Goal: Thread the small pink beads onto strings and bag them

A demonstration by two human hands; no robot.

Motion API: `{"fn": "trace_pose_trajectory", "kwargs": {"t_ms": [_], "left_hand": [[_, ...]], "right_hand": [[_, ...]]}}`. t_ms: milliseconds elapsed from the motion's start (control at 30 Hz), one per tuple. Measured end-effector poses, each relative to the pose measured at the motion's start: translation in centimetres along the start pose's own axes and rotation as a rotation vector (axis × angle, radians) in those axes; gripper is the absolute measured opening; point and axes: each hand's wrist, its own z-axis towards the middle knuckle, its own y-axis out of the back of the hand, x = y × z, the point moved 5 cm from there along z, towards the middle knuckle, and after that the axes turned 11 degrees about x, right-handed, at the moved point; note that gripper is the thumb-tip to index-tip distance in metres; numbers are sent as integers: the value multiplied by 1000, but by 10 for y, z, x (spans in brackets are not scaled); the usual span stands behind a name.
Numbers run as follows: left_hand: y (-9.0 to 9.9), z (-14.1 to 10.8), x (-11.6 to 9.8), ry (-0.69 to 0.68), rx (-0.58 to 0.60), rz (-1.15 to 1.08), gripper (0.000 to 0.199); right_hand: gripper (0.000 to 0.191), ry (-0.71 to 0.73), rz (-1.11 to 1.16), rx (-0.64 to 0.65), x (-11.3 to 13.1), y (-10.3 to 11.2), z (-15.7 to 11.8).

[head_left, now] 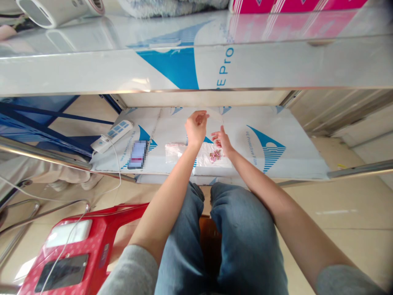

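Above the lower shelf [233, 119], my left hand [195, 126] is closed, thumb and fingers pinched together. A faint see-through piece of plastic [216, 116] extends from its fingertips to the right. My right hand [224, 141] is a little lower and to the right, its fingers apart and nothing visible between them. Just below it, a cluster of small pink beads [215, 155] rests on a white sheet or bag [202, 156]. A clear plastic bag [174, 152] lies to the left, partly hidden by my left forearm.
A phone [138, 155] and a white power strip [114, 135] lie on the shelf's left side. An upper shelf [270, 61] crosses in front, above my hands. At lower left, a red stool [104, 229] bears a dark phone [63, 272] and a white box-like object [69, 232].
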Motion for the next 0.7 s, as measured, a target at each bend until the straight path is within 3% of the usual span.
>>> {"fn": "trace_pose_trajectory", "kwargs": {"t_ms": [100, 200, 333, 433, 600, 700], "left_hand": [[5, 1, 12, 42, 27, -9, 20], [11, 1, 27, 95, 63, -5, 26], [27, 2, 45, 227, 49, 3, 42], [40, 1, 52, 300, 36, -43, 49], [42, -5, 52, 290, 345, -132, 29], [51, -9, 54, 294, 401, -126, 17]], "right_hand": [[62, 60, 286, 118, 39, 2, 8], [51, 62, 388, 98, 66, 9, 14], [36, 52, 267, -8, 81, 16, 18], [33, 90, 96, 45, 91, 8, 15], [31, 204, -18, 236, 107, -25, 8], [32, 253, -11, 236, 105, -35, 9]]}}
